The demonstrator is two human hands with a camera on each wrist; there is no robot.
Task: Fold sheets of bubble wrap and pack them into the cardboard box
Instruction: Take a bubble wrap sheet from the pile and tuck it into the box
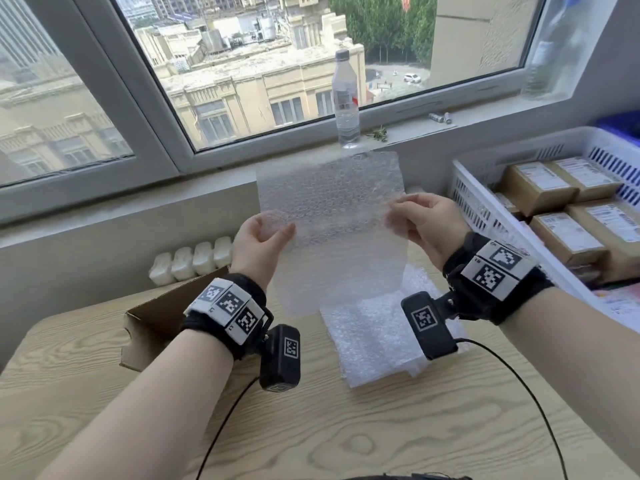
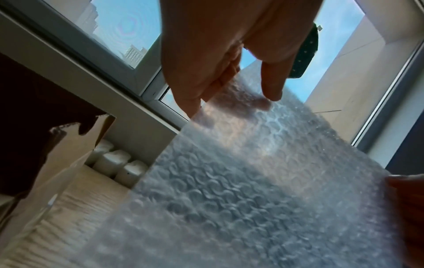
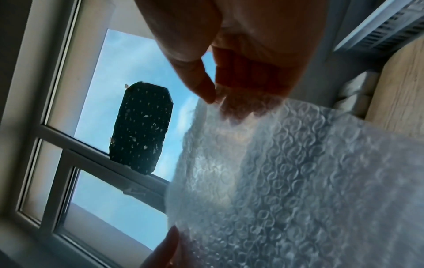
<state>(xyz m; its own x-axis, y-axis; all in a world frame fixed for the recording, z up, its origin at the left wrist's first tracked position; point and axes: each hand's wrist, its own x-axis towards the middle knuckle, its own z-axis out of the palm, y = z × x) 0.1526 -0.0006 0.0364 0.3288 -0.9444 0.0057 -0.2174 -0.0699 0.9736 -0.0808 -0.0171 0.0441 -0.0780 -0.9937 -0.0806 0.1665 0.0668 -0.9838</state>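
I hold a clear sheet of bubble wrap [image 1: 332, 216] upright in the air above the table. My left hand [image 1: 266, 233] pinches its left edge and my right hand [image 1: 412, 216] pinches its right edge. The left wrist view shows thumb and fingers of the left hand [image 2: 229, 85] clamped on the sheet [image 2: 241, 181]. In the right wrist view the right hand [image 3: 220, 98] grips the sheet [image 3: 286, 181] the same way. More bubble wrap [image 1: 377, 341] lies stacked on the table under the sheet. An open cardboard box [image 1: 152, 323] sits at the left, partly behind my left wrist.
A wooden table [image 1: 381, 427] fills the foreground. A white basket [image 1: 478, 199] holding several brown parcels stands at the right. A water bottle [image 1: 346, 98] stands on the window sill. A row of white bottles [image 1: 190, 261] lines the wall behind the box.
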